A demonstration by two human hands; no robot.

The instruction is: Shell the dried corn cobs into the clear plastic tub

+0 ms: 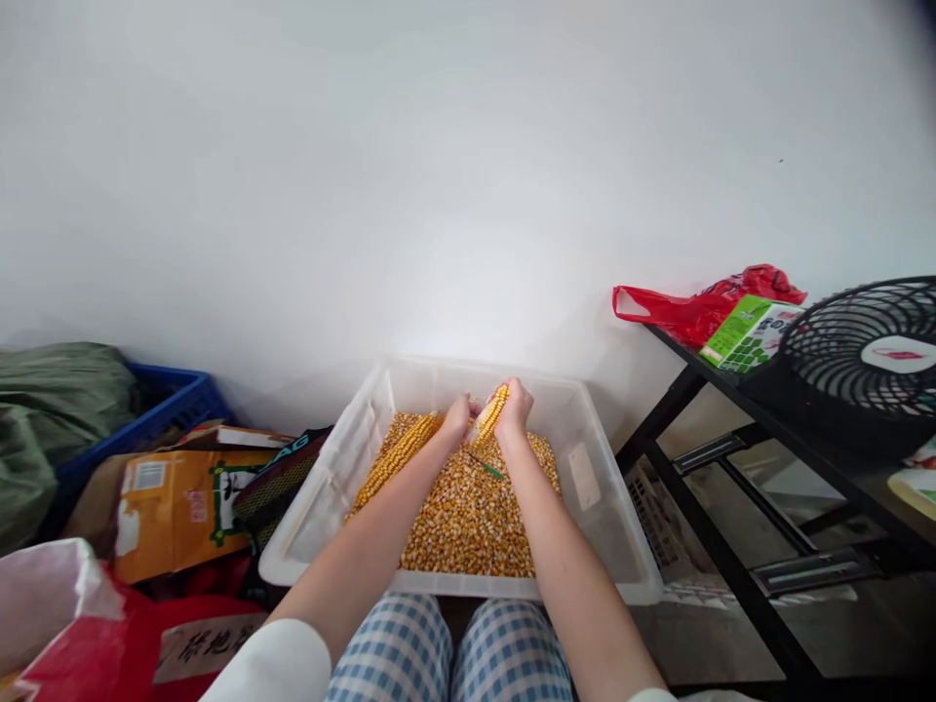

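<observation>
A partly stripped corn cob (pixel 492 413), yellow kernels on one side and a pale bare stretch on the other, is gripped in my right hand (pixel 517 402). Close beside it, my left hand (pixel 458 415) has its fingers curled in toward the cob; what they close on is hidden. Both hands are above a translucent plastic bin (pixel 606 507) with a thick layer of loose corn kernels (pixel 468 531). Full corn cobs (pixel 399 453) lie on the kernels at the left, partly behind my left forearm. A thin tool with a green handle (pixel 491 470) rests on the kernels below my hands.
Left of the bin are an orange cardboard box (pixel 175 507), a dark mesh bag (pixel 282 487), a blue crate (pixel 175 395) and a red-and-white sack (pixel 109 634). At the right, a black table (pixel 760 400) holds a fan (pixel 870 341), a green box (pixel 750 331) and a red plastic bag (pixel 680 310). A white wall (pixel 468 195) stands behind.
</observation>
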